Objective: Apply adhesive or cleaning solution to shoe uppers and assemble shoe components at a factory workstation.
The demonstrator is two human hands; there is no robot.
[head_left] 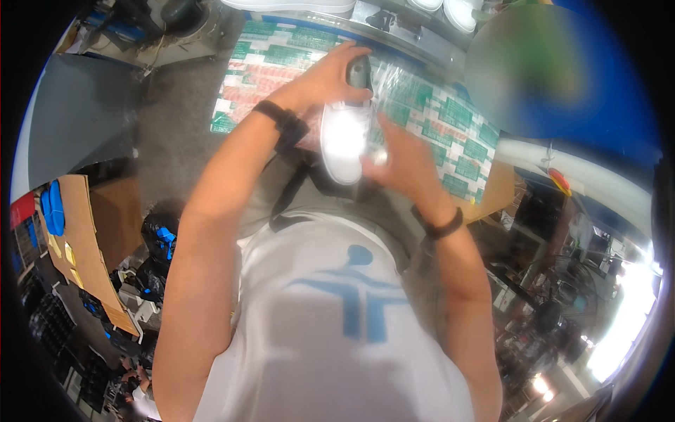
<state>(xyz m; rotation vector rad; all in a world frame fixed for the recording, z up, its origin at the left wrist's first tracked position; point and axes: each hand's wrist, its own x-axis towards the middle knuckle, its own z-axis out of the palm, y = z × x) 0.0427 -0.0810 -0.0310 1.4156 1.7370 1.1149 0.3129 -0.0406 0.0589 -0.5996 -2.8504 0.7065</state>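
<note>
A white shoe (342, 144) points its toe toward me over the near edge of the worktop, its dark inner opening at the far end. Around that opening my left hand (329, 76) is closed, thumb and fingers gripping the heel end. My right hand (409, 163) is at the shoe's right side, fingers curled and slightly blurred. Between its thumb and fingers shows a small whitish, shiny thing, too blurred to name. Glare washes out the shoe's upper.
A green, red and white printed sheet (450, 126) covers the worktop under shiny plastic. More white shoes (460, 13) stand beyond its far edge. To the left are a grey panel (84, 112) and cardboard (88, 246). A blurred round shape (541, 70) fills the upper right.
</note>
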